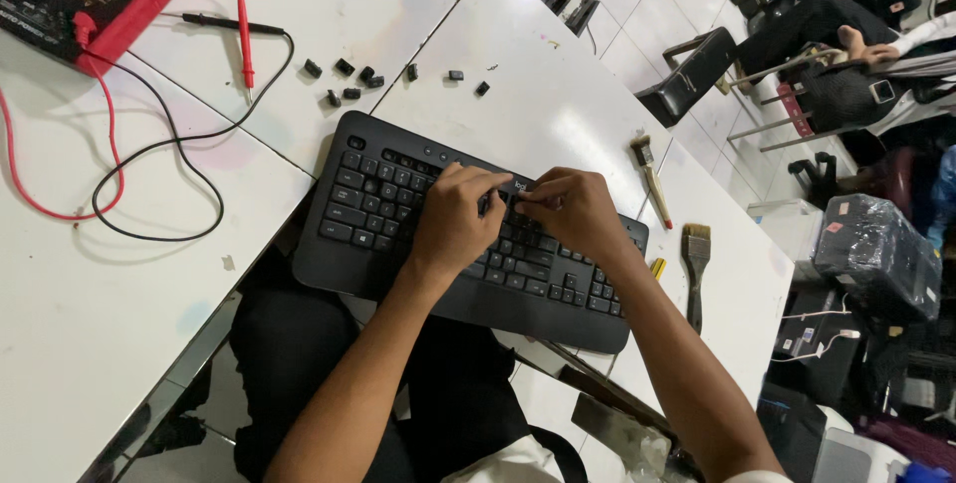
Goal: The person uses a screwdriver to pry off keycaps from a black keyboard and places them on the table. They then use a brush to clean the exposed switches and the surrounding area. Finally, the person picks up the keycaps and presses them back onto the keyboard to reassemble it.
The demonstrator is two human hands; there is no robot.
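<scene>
Keyboard [398, 214], black, lies slanted across the gap between two white surfaces, at the middle of the view. Both hands meet over its central keys: left hand [453, 224] and right hand [573, 212], fingertips pinched narrow on a key, though what each grip holds is hidden. Loose black keycaps [344, 70] sit at twelve o'clock (well apart from the keyboard). Key-pulling or seating seems in hand; steady, straight pressure is called for. No containers show.
</scene>
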